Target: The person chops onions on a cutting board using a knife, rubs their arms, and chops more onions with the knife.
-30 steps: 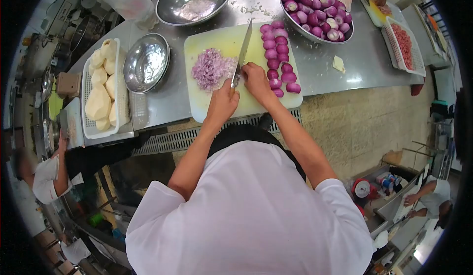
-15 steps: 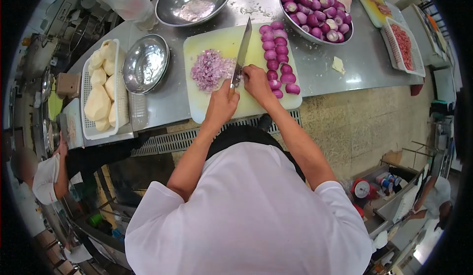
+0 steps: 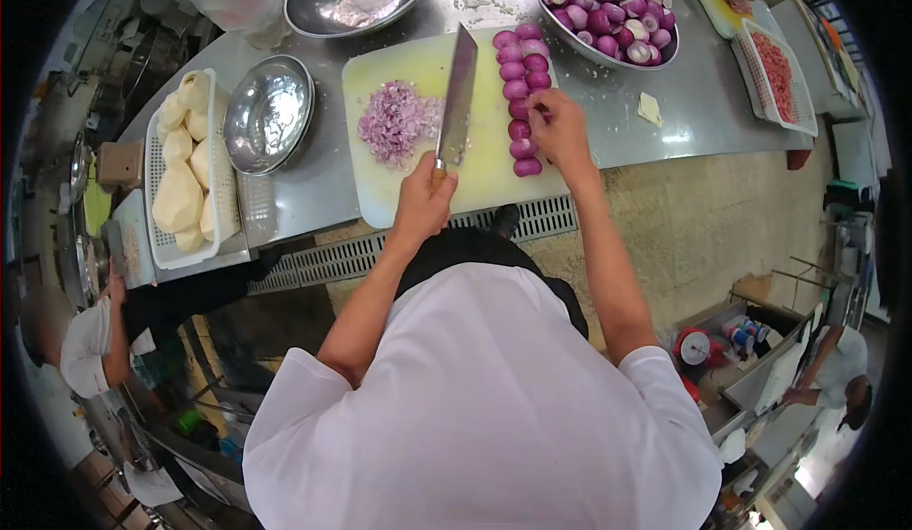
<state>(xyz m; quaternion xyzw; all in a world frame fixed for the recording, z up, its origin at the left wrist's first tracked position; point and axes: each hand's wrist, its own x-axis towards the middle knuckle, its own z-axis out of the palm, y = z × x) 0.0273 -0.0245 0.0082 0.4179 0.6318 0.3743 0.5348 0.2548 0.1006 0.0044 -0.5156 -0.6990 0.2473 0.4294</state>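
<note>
My left hand is wrapped round the handle of a broad knife, its blade pointing away from me over the cutting board. Left of the blade lies a heap of chopped purple onion. Along the board's right part runs a double row of peeled purple onions. My right hand is at the near part of this row, fingers bent and pressed together against the onions. The hand hides whatever its fingertips hold.
A metal bowl of purple onions stands back right, near a basket of minced meat. Another bowl is back left. A shiny bowl and a basket of peeled roots stand left. Co-workers are at both sides.
My right hand has moved right, from beside the knife to the onion row. The knife has turned to show more of its blade face. My left hand still holds it.
</note>
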